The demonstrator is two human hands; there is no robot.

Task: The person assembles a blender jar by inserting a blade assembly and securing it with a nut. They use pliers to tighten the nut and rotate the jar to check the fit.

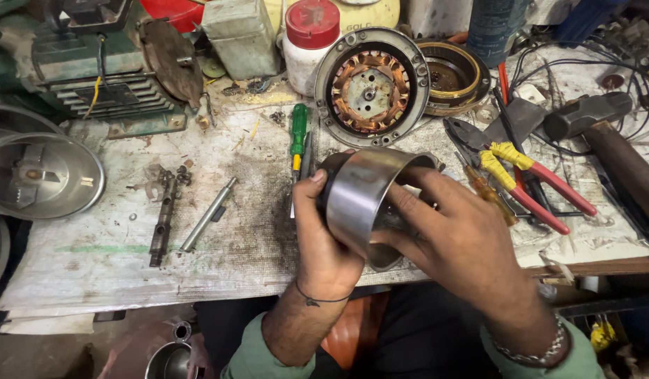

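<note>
The scene is evenly and fairly brightly lit from above. Soft glare is seen on the steel ring (359, 200) at centre and the metal bowl (40, 175) at left. Lower corners are left dim. Slight wide-angle bending is noticed at the edges.

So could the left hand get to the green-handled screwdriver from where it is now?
Probably yes, once freed. The left hand grips the metal cylinder together with the right hand. The green-handled screwdriver lies just beyond it on the bench, with nothing lying between them.
</note>
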